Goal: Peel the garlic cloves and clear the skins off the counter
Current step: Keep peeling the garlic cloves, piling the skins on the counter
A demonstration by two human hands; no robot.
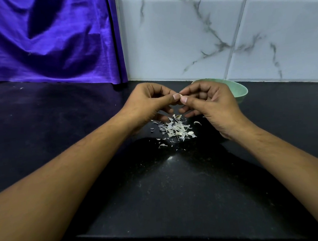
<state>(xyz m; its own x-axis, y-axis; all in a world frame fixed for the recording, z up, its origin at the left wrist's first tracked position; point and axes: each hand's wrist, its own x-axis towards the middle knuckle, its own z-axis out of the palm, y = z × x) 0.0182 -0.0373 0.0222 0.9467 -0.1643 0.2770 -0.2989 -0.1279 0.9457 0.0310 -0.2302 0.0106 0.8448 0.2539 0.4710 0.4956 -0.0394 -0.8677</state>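
My left hand (149,104) and my right hand (208,104) meet above the black counter (160,187), thumbs and forefingers pinched together on a small garlic clove (180,95) that the fingertips almost wholly hide. Only a pale sliver of it shows. Directly below the hands lies a loose pile of white garlic skins (176,129), with a few stray flakes scattered around it. A pale green bowl (238,90) stands behind my right hand, near the wall; its inside is hidden.
A purple cloth (47,38) hangs at the back left down to the counter. White marble-patterned tiles (213,31) line the wall behind. The counter's front edge (164,233) runs close below my forearms.
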